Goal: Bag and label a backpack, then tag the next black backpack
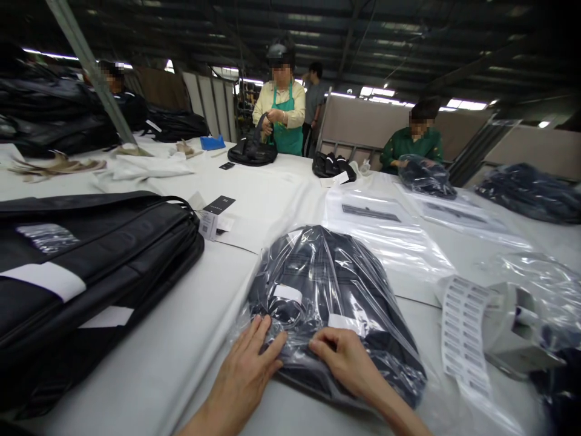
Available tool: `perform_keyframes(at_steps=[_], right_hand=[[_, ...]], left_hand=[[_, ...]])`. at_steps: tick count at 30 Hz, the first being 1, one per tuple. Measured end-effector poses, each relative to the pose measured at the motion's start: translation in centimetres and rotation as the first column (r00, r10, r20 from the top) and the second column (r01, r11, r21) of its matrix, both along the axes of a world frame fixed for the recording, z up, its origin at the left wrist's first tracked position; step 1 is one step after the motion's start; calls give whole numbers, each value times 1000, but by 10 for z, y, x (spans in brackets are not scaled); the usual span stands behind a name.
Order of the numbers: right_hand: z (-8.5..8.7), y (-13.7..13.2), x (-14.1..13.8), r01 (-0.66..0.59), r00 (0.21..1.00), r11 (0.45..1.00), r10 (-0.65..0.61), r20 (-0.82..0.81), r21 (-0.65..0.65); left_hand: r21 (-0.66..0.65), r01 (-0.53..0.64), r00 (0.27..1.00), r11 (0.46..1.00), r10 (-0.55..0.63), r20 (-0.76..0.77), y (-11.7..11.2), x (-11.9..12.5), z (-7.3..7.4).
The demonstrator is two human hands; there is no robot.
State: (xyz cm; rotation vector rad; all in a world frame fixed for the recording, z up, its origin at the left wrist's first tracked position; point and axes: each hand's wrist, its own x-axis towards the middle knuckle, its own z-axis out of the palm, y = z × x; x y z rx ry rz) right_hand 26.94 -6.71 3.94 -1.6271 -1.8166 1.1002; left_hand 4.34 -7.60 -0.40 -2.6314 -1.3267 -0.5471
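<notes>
A dark backpack [358,272] lies before me inside a clear plastic bag [313,245], white paper bands showing through the film. On the bag's near left part my left hand [242,369] rests with its fingers spread. My right hand [347,357] is closed at the near middle of the bag, thumb and forefinger pinching the plastic film. The exact fold between its fingers is hard to make out.
Black backpacks [149,254] with tags lie at the left. At the right are a label dispenser [517,327] with a hanging label strip [465,333] and flat plastic bags [376,227]. Across the white table [218,284], co-workers [290,109] handle bags.
</notes>
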Motion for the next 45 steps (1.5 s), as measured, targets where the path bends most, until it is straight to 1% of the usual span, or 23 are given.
perform_keyframes(at_steps=[7,10,12,16,18,19,20,21,22,24,25,26,27,31,34,36,38,40,41,42,43,44,45], right_hand=[[-6,12,3,80,997,994,-81,-8,-69],[-8,16,3,59,998,996,-60,1,-63],[-8,19,2,36,998,996,-40,-48,-78],[7,19,11,45,961,987,-85,-263,-155],[22,12,31,135,935,986,-159,-318,-97],[30,6,47,218,919,975,-219,-328,-41],[37,0,67,319,897,948,-295,-328,19],[43,-8,89,429,865,900,-386,-321,76],[47,-17,113,539,819,833,-486,-304,122],[52,-36,160,725,688,660,-683,-245,198],[52,-47,179,780,624,585,-755,-202,221],[50,-57,195,809,578,537,-801,-158,239],[48,-66,206,816,560,522,-821,-114,246],[36,-96,223,767,608,587,-794,1,258],[32,-110,224,771,582,577,-810,67,269],[31,-117,219,761,582,588,-805,111,276],[30,-121,202,692,638,648,-756,151,318],[26,-119,171,494,775,769,-601,197,405],[23,-115,151,335,849,826,-473,235,453],[18,-109,130,152,905,856,-322,279,494],[13,-101,109,-23,930,852,-174,324,523],[7,-92,89,-158,932,824,-58,358,545],[1,-82,72,-241,928,788,16,373,566]], left_hand=[[25,0,1000,1000,0,-14,1,1,-2],[31,-1,1000,1000,1,-16,2,0,-2],[28,0,1000,1000,1,-15,2,0,-2],[26,8,1000,1000,-8,6,3,0,-3],[34,15,1000,999,-16,18,4,-1,-4],[35,18,1000,999,-19,21,4,-1,-5],[34,17,1000,999,-18,22,4,-1,-5],[37,16,1000,999,-17,25,5,-1,-6],[37,15,999,999,-16,27,5,-2,-6],[41,16,999,999,-17,28,6,-2,-7],[44,20,999,999,-21,25,7,-2,-7],[45,22,999,999,-23,22,7,-1,-7],[45,24,999,999,-25,20,7,-1,-8],[42,16,999,999,-18,42,9,-2,-10],[39,21,998,999,-23,64,10,-3,-11],[37,23,998,999,-25,60,10,-3,-10],[34,26,998,999,-27,48,10,-2,-8],[21,28,999,999,-28,35,10,-2,-8],[15,27,999,1000,-27,32,9,-2,-8],[6,25,999,1000,-25,29,9,-2,-7],[-4,23,999,1000,-23,28,9,-2,-7],[-15,20,999,1000,-20,29,8,-3,-5],[-26,24,999,999,-24,31,7,-4,-3]])
